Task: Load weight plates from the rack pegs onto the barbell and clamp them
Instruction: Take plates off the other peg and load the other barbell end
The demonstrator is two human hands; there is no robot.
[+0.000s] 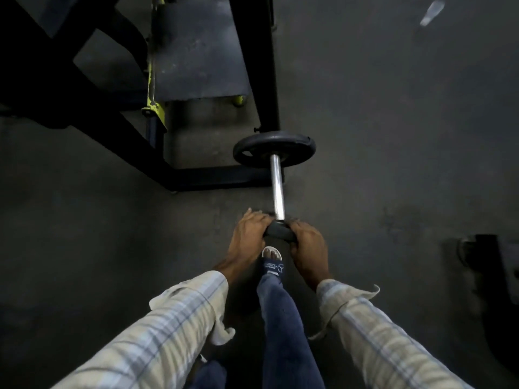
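A chrome barbell sleeve [277, 186] points toward me from the rack. One black weight plate [273, 148] sits far up the sleeve, near the rack upright. At the sleeve's near tip, a small black plate [279, 232] is held edge-on between both hands. My left hand [248, 237] grips its left side. My right hand [307, 245] grips its right side. The plate's hole and most of its face are hidden by my fingers.
A black and yellow rack frame [157, 108] with a dark platform stands ahead on the left. My sandalled foot [272, 262] is right below the hands. Dark equipment [494, 265] sits at the right edge. A pale object [432, 12] lies on the floor far right.
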